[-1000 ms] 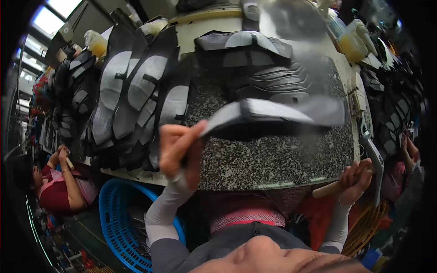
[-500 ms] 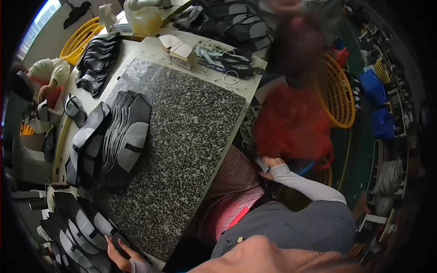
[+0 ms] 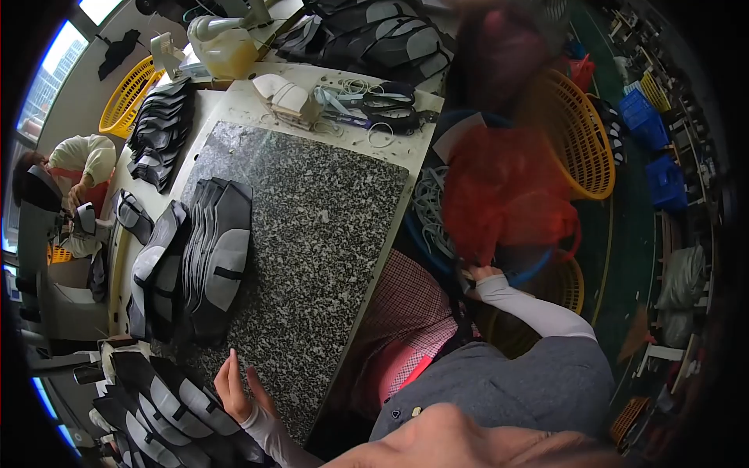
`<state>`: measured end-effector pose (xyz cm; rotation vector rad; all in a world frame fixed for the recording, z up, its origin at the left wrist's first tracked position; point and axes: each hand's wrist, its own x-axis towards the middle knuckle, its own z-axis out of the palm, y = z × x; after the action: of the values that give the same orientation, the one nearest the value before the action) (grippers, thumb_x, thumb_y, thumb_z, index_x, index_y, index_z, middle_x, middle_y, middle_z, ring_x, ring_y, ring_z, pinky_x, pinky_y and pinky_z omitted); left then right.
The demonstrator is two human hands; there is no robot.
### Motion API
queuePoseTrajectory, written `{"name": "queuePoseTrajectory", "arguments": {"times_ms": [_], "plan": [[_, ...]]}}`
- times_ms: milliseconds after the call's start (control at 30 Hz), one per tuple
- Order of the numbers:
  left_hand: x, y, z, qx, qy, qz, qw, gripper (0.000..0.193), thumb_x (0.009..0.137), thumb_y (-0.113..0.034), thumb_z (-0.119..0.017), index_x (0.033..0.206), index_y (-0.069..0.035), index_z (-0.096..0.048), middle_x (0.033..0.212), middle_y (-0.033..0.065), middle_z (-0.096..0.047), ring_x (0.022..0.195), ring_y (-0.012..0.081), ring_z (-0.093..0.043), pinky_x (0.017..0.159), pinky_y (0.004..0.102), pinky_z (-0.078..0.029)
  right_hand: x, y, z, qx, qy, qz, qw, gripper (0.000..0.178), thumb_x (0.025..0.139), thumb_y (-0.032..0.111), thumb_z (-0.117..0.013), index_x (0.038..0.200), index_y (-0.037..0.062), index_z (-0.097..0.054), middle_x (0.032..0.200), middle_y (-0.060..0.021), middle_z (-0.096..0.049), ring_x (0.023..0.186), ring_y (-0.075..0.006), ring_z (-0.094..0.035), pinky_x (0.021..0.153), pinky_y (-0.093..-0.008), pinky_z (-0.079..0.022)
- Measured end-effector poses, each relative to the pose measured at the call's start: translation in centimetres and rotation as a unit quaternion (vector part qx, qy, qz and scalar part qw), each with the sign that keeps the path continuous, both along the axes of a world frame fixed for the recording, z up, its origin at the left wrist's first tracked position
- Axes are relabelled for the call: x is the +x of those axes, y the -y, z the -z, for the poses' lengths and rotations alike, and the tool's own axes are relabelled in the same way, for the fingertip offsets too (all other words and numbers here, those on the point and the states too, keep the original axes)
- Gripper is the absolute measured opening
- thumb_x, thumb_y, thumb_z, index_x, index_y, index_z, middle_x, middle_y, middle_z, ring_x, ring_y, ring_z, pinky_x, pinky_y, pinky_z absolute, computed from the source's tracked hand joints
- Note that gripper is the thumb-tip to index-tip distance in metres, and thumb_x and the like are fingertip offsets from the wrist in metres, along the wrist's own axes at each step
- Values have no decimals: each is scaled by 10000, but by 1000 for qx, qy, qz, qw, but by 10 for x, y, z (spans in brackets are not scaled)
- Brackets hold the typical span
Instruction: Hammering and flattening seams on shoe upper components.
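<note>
In head view, holds left hand (image 3: 240,394) spread and empty, near loose gray-black pieces (image 3: 173,413). Has right hand (image 3: 485,274) low by blue tub (image 3: 534,270), near red bag (image 3: 507,195); cannot tell if pinching anything. Has neat stack (image 3: 218,261) on speckled slab (image 3: 320,234) of bench (image 3: 409,148). Looks part done, with stack made and loose pieces left.

L hand (image 3: 240,394) nr lower-L corner, fingers extended, beside blk/grey pcs (image 3: 173,409); R hand (image 3: 485,274) down by blue basket (image 3: 536,267), just below red bag (image 3: 507,179), grip unclear. Speckled slab (image 3: 328,210) on white table (image 3: 417,117), w/ neat stack (image 3: 217,257) of similar pcs on its L side. Yellow basket (image 3: 589,136) R of bag.
</note>
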<state>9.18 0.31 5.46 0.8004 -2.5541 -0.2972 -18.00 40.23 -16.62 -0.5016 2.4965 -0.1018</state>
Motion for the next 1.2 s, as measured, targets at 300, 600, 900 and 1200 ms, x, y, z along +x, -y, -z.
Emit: {"name": "queuePoseTrajectory", "arguments": {"times_ms": [300, 600, 900, 1200], "plan": [[-71, 40, 6, -1, -44, 74, 996, 473, 786, 42, -656, 1252, 7, -583, 1198, 158, -589, 1076, 329, -568, 921, 394, -465, -20, -42, 56, -219, -80, 52, 971, 426, 764, 302, -752, 1091, 47, -653, 983, -209, -670, 946, -395, -633, 824, -469, -507], [-181, 86, 27, -203, 103, -53, 972, 500, 772, -473, -714, 995, -31, -649, 1024, 80, -545, 1016, 268, -499, 808, 372, -428, -90, 150, -116, -637, -91, 38, 764, 129, 901, 127, -619, 839, 14, -615, 559, 64, -429, 534, -25, -367, 480, -265, -286], [-183, 118, 53, -96, 10, -12, 995, 353, 588, -229, -842, 853, -121, -636, 928, 70, -573, 952, 291, -532, 792, 414, -451, -110, 412, -206, -456, 137, -238, 846, 425, 895, 458, -609, 1044, 61, -619, 869, -139, -651, 816, -249, -613, 743, -367, -471], [-165, 100, 42, 45, -175, 239, 954, 127, 734, -98, -678, 777, -86, -560, 776, 60, -623, 731, 255, -606, 682, 358, -458, -116, 497, -199, -224, -67, -404, 884, 594, 635, 535, -821, 1059, 148, -669, 987, -109, -707, 971, -286, -676, 810, -399, -542]]}}
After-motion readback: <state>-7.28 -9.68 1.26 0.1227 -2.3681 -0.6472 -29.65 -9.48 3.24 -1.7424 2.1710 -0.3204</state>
